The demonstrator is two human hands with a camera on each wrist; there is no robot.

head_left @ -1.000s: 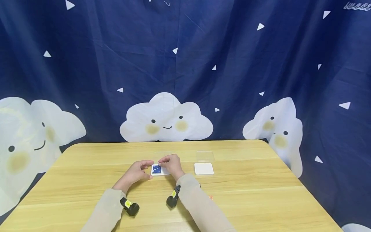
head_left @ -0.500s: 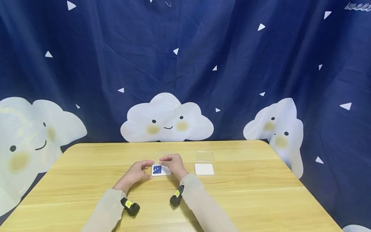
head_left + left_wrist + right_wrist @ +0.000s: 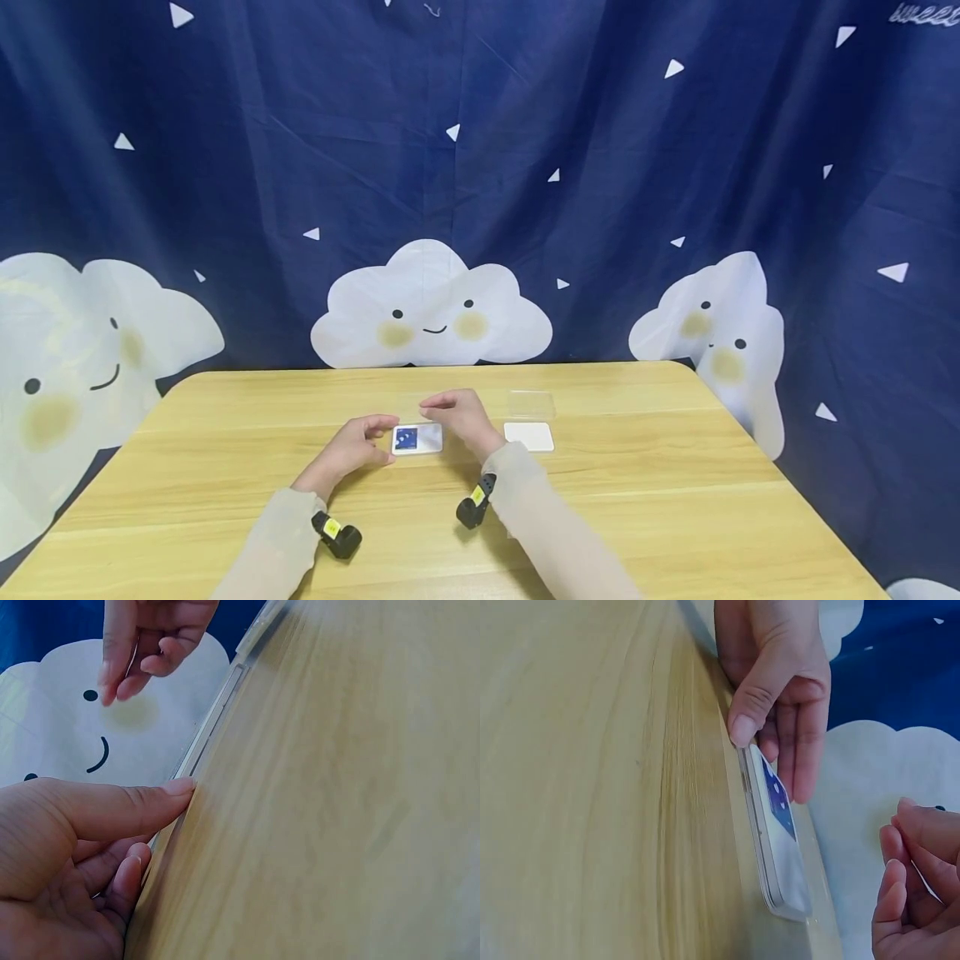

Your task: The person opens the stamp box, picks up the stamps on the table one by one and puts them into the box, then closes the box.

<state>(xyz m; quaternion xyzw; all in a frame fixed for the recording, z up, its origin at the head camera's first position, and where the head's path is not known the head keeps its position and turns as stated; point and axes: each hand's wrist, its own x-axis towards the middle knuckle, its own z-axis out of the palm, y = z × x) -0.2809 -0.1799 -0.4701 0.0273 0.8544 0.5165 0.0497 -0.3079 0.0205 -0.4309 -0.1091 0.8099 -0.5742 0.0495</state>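
A flat white rectangular case [image 3: 429,439] lies on the table, with a dark blue printed square [image 3: 406,438] on its left half and a pale, glossy right half. My left hand [image 3: 358,442] grips its left end, the thumb on the near edge and the fingers at the far edge. Above and behind the case, clear of it, is my right hand [image 3: 461,417], thumb and fingertips brought together. A thin pale line shows between those fingers in both wrist views; I cannot tell whether it is something held or a gap.
A second white rectangular plate [image 3: 528,437] lies to the right, and behind it a clear plastic cover [image 3: 530,404]. Around them is the wooden table [image 3: 660,500], backed by a dark blue curtain [image 3: 600,225] with clouds.
My right hand has come off the case's right half and moved up, back and slightly right, so the glossy half shows. The left hand has kept its grip.
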